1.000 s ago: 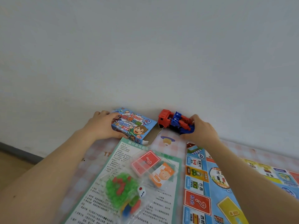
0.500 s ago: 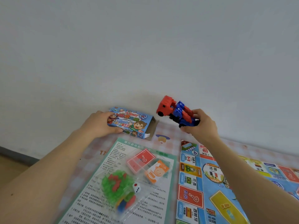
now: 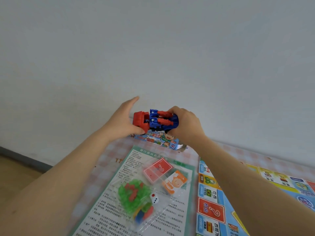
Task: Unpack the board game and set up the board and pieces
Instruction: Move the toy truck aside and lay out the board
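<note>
A red and blue toy truck (image 3: 153, 120) is held in the air just above the blue game box (image 3: 158, 141), which lies by the wall. My right hand (image 3: 185, 125) grips its blue rear end. My left hand (image 3: 121, 121) holds the red cab, thumb under it and fingers reaching up behind it. The game board (image 3: 211, 210) lies flat at the right. On the green-edged instruction sheet (image 3: 109, 206) sits a clear bag with green and red pieces (image 3: 131, 196), a white die (image 3: 154, 199), red cards (image 3: 157, 169) and an orange money pack (image 3: 175, 183).
A pink checked cloth (image 3: 109, 155) covers the table, which stands against a plain white wall. The table's left edge drops to a wooden floor (image 3: 17, 172).
My right hand lifted the toy truck off the table and carried it left over the box. My left hand let go of the box and took hold of the truck's cab.
</note>
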`<state>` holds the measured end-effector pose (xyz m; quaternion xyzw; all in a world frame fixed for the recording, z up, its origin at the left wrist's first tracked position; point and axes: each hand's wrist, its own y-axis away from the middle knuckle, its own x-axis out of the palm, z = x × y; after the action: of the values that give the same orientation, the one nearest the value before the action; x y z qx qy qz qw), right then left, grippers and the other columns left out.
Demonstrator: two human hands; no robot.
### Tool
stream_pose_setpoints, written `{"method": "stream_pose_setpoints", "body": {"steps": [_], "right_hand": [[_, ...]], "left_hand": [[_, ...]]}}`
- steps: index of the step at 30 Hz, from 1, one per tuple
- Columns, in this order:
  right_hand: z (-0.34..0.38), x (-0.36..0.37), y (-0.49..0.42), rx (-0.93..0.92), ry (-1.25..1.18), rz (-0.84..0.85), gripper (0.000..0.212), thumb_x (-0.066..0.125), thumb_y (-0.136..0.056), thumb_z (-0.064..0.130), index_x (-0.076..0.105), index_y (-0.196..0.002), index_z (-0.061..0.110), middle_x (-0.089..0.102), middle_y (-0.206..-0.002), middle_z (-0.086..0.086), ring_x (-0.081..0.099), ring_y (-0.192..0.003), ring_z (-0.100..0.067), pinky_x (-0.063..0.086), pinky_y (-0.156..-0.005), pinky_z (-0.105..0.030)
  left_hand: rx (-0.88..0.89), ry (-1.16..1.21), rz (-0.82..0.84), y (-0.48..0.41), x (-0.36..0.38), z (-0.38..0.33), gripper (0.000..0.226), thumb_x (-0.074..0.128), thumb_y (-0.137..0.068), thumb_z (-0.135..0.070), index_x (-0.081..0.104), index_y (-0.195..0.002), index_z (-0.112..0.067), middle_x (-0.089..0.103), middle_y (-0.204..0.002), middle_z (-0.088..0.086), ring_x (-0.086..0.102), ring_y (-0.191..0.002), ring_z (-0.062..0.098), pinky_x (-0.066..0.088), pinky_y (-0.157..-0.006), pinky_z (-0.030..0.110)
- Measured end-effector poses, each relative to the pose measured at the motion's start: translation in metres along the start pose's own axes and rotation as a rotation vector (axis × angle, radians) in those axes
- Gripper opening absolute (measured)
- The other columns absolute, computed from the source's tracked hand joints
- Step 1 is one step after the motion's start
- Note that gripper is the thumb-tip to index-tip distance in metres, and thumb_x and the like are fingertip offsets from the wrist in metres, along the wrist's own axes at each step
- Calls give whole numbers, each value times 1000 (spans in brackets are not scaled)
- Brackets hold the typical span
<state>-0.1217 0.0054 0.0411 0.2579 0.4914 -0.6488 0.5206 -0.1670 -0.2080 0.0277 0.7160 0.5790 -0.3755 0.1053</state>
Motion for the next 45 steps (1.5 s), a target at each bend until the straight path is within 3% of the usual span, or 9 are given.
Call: {"method": "stream_pose_setpoints", "body": {"steps": [6, 9, 12, 18, 23, 27, 32, 40, 45], "right_hand": [[15, 7, -4, -38, -103, -5, 66, 73, -72, 15, 46, -131, 25, 53, -130, -4, 51, -114, -27, 43, -86, -31], [8, -3, -4, 56, -79, 62, 81, 75, -75, 20, 32, -143, 30, 37, -147, -3, 39, -130, -26, 37, -102, -36], [-3, 0, 2, 145, -1, 72, 62, 70, -79, 23, 44, -136, 27, 46, -141, -3, 45, -125, -25, 41, -95, -34], [-1, 12, 16, 73, 119, 350, 54, 60, -88, 38, 43, -139, 35, 41, -144, -6, 46, -126, -27, 37, -104, -34], [-2, 22, 23, 126, 169, 275, 32, 57, -90, 30, 57, -121, 23, 63, -118, -2, 58, -105, -24, 44, -80, -30], [-14, 22, 24, 118, 297, 294, 20, 53, -90, 33, 57, -106, 21, 62, -104, -4, 58, -99, -25, 40, -71, -28], [-21, 23, 21, 109, 258, 282, 45, 59, -89, 28, 49, -132, 35, 57, -117, -5, 54, -107, -24, 44, -83, -32], [-26, 32, 17, 64, 344, 212, 35, 50, -86, 8, 71, -107, 28, 70, -103, -1, 62, -92, -22, 47, -73, -27], [-48, 2, 27, 101, 434, 214, 35, 49, -86, 9, 72, -104, 30, 71, -99, -1, 60, -87, -22, 47, -71, -28]], "left_hand": [[-3, -247, -43, 2, -8, -2, 42, 83, -59, -34, 63, -94, -21, 67, -85, -3, 64, -83, 22, 50, -71, 34], [-185, -308, -270, 8, -13, 13, 45, 77, -59, -49, 63, -93, -23, 69, -90, -1, 64, -86, 24, 48, -68, 31], [-321, -399, -408, 14, -16, 19, 46, 73, -66, -50, 58, -98, -20, 63, -89, -1, 59, -82, 25, 41, -64, 29], [-399, -437, -376, 16, -17, 26, 46, 70, -69, -46, 51, -97, -14, 58, -86, 1, 53, -75, 24, 36, -60, 29], [-464, -308, -480, 17, -23, 37, 53, 69, -72, -47, 48, -101, -9, 59, -93, 7, 57, -80, 29, 39, -63, 32], [-500, -338, -422, 17, -23, 47, 51, 68, -73, -45, 46, -99, -8, 59, -93, 8, 55, -78, 29, 38, -60, 31], [-535, -186, -477, 15, -18, 43, 58, 68, -75, -46, 47, -110, -5, 58, -101, 10, 52, -82, 27, 38, -65, 33], [-594, -416, -180, 7, -17, 40, 70, 65, -75, -55, 41, -119, -7, 57, -102, 7, 57, -93, 28, 42, -69, 31], [-569, -523, -216, 5, -17, 40, 69, 62, -79, -54, 37, -126, -9, 56, -117, 12, 57, -106, 33, 39, -72, 33]]}}
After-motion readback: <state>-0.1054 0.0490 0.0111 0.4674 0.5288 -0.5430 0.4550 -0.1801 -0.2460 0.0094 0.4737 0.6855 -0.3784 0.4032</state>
